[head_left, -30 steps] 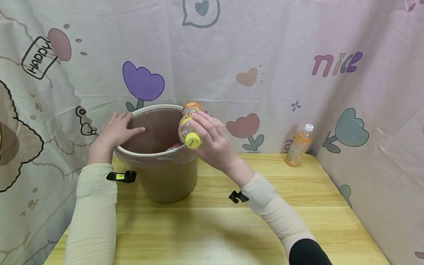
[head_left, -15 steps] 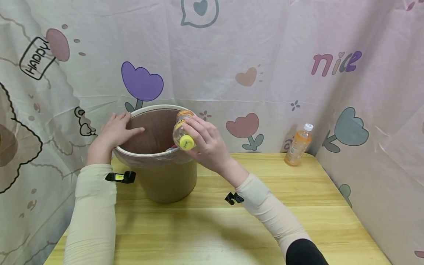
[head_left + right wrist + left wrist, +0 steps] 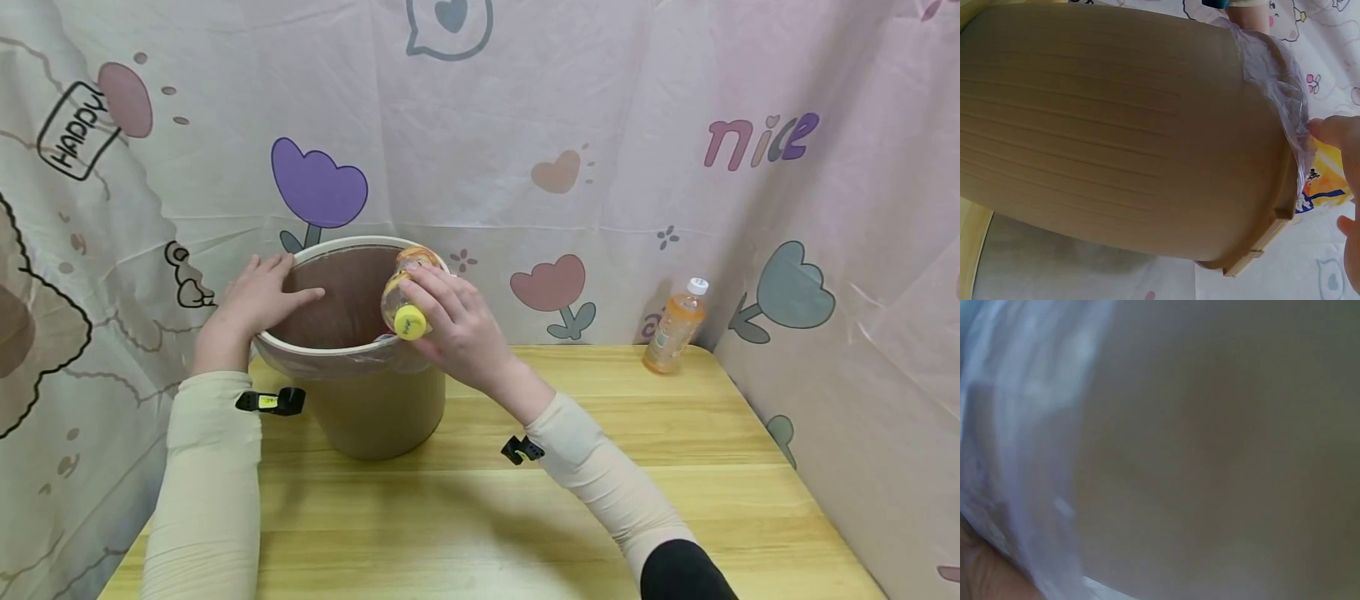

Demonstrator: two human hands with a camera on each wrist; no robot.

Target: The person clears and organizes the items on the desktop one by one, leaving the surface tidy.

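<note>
In the head view, my right hand (image 3: 465, 337) grips a clear plastic bottle (image 3: 395, 287) with a yellow cap and an orange-yellow label. The bottle lies tilted above the right side of a brown trash can (image 3: 382, 408), its cap toward me. A thin clear liner bag (image 3: 1275, 84) covers the can's rim; in the right wrist view, the right thumb is at this bag and the label shows behind the rim. My left hand (image 3: 251, 304) rests on the can's left rim, fingers extended and thumb pointing over the opening. The left wrist view is mostly blurred can wall and liner (image 3: 1041, 450).
On the wooden table (image 3: 600, 467), an orange-tinted bottle (image 3: 675, 327) with a white cap stands at the back right. Printed cloth (image 3: 465, 117) hangs behind and at both sides. Something small and partly hidden shows inside the can near its front rim.
The right hand has carried the yellow-capped bottle left and slightly down, further over the can's opening. The left hand has stayed on the rim. The head view has shifted slightly.
</note>
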